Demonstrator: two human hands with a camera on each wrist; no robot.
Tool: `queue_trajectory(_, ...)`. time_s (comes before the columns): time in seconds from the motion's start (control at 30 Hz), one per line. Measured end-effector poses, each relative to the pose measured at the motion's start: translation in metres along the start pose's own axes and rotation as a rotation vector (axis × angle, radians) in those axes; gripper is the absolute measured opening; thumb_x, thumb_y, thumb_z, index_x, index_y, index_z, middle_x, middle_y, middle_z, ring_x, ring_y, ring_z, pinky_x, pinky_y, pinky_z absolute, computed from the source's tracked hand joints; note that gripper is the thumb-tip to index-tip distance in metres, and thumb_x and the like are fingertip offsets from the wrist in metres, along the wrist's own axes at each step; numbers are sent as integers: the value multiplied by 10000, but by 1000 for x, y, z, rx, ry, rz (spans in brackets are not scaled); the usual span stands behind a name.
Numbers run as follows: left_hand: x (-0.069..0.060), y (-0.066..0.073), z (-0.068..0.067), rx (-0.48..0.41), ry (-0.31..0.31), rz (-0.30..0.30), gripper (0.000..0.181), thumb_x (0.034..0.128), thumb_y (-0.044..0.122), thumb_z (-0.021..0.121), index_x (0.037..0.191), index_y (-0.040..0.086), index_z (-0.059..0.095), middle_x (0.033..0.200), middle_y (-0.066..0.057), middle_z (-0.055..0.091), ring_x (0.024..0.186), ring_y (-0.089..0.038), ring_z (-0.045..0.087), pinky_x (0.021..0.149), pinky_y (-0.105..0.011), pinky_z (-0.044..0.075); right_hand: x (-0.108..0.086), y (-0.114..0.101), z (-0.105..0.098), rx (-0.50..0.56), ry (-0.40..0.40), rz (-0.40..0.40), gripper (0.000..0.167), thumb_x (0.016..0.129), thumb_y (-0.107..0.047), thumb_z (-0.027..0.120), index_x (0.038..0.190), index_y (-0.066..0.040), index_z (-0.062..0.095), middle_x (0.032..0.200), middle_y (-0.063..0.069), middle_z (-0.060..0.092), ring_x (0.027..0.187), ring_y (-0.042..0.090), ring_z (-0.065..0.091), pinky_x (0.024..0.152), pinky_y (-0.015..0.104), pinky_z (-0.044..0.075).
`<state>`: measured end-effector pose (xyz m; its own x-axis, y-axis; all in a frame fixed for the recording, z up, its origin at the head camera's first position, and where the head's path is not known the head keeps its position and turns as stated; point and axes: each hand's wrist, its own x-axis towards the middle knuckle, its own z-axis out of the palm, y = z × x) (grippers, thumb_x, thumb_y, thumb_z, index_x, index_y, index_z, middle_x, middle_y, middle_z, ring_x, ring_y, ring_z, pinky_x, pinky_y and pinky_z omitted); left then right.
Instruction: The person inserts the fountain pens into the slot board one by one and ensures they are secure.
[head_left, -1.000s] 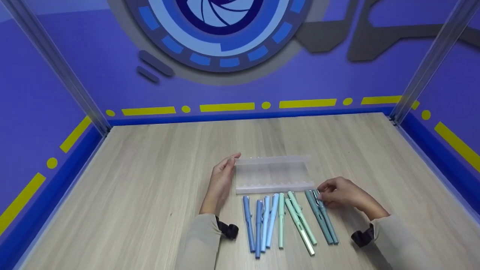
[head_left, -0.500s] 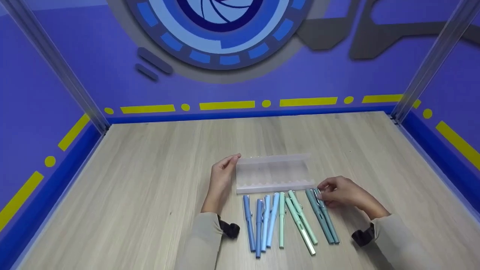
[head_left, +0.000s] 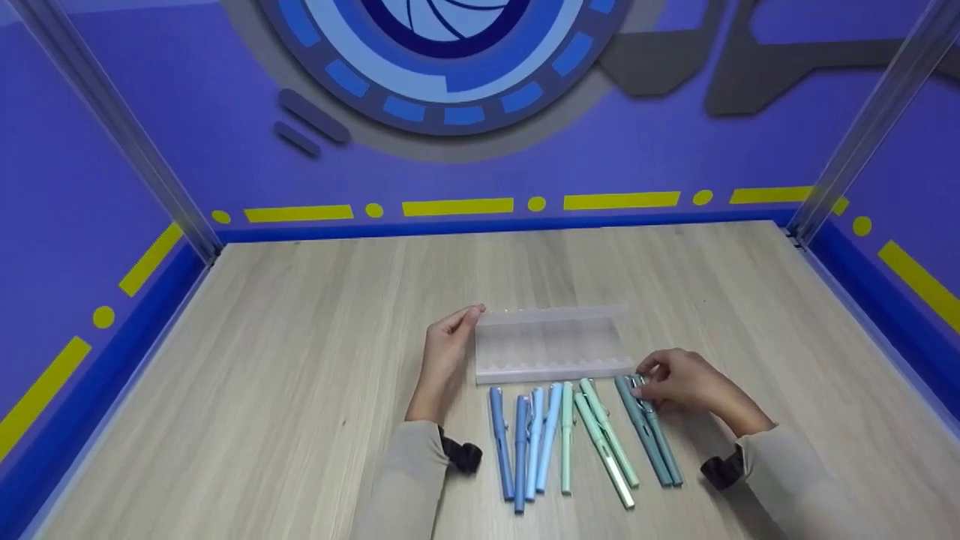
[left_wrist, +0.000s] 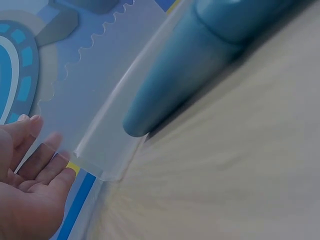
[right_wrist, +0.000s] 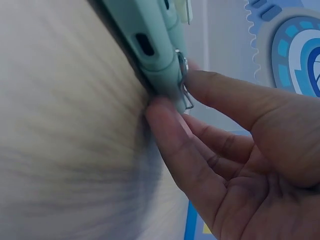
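Note:
A clear plastic pen tray [head_left: 551, 346] with scalloped edges lies on the table, and my left hand [head_left: 444, 360] holds its left end. Through the plastic in the left wrist view, some fingers of that hand [left_wrist: 32, 205] show behind the tray. At the tray's right front corner, my right hand [head_left: 686, 381] pinches the clip end of the rightmost dark green pen [head_left: 663, 442]. A second dark green pen [head_left: 643, 429] lies alongside it. The right wrist view shows thumb and fingers [right_wrist: 170, 130] at the end of a pen with a wire clip [right_wrist: 183, 75].
Left of the dark green pens lie several light green pens [head_left: 566, 442] and several blue pens [head_left: 520, 457], roughly side by side in front of the tray. The wooden table [head_left: 337, 322] is bounded by purple-blue panels [head_left: 187, 135] at the back and sides.

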<state>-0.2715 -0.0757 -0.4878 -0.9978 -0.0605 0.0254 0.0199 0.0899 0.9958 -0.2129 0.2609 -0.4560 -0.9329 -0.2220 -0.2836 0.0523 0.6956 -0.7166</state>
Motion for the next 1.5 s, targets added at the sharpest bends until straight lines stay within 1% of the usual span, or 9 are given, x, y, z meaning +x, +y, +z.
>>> queue_trajectory(0.13,0,-1,1,13,9,3,384,948,380,581,1194,101,676,1265,-62,654,1267,-217,551,1103,-353,427,1,1,-1,8,-10,6,385,822,-192,763,1099,32,617,834,88,635,655,149,641,567,301,572)
queue_trajectory(0.27,0,-1,2,16,17,23,358,955,350,583,1175,87,686,1250,-71,661,1257,-217,559,1097,-352,433,1,3,-2,28,-25,-5,379,824,-187,761,1092,38,615,842,86,621,667,148,635,587,301,585)
queue_trajectory(0.37,0,0,2,17,22,38,345,959,328,583,1167,73,689,1243,-84,664,1253,-225,561,1096,-356,433,2,4,-2,49,-29,2,379,818,-178,764,1087,41,613,850,86,623,674,151,638,603,305,596)
queue_trajectory(0.53,0,0,2,26,21,38,345,962,325,578,1167,70,688,1235,-85,668,1247,-229,566,1094,-361,436,5,4,0,54,-27,16,358,809,-164,755,1073,33,615,828,71,631,663,144,625,592,293,579)
queue_trajectory(0.77,1,0,1,28,16,19,335,963,327,577,1165,85,691,1237,-68,669,1248,-212,566,1097,-353,432,5,2,1,31,9,-14,328,780,-144,751,1024,31,619,781,57,609,624,143,600,544,266,535)
queue_trajectory(0.97,1,0,0,32,10,17,346,966,339,568,1177,91,685,1255,-67,659,1256,-216,559,1101,-362,428,3,1,-1,2,46,-41,315,781,-141,748,1011,33,621,806,66,614,628,147,612,550,281,534)
queue_trajectory(1.13,1,0,1,27,2,16,352,965,343,569,1183,92,681,1268,-69,651,1267,-222,550,1106,-368,423,1,0,-5,-20,60,-59,313,786,-128,729,1036,30,623,840,86,648,656,160,617,570,295,534)
queue_trajectory(1.37,2,0,1,69,10,51,331,973,305,563,1177,74,683,1247,-79,662,1254,-232,562,1091,-366,440,-1,-1,-10,-3,53,-89,340,821,-146,723,1088,38,624,852,100,695,681,170,642,575,296,543)
queue_trajectory(1.5,0,0,1,43,8,28,331,971,320,563,1174,89,685,1250,-71,661,1255,-228,561,1095,-367,436,-2,-2,-11,15,56,-96,339,831,-137,709,1117,23,623,845,96,695,679,186,642,586,315,561)
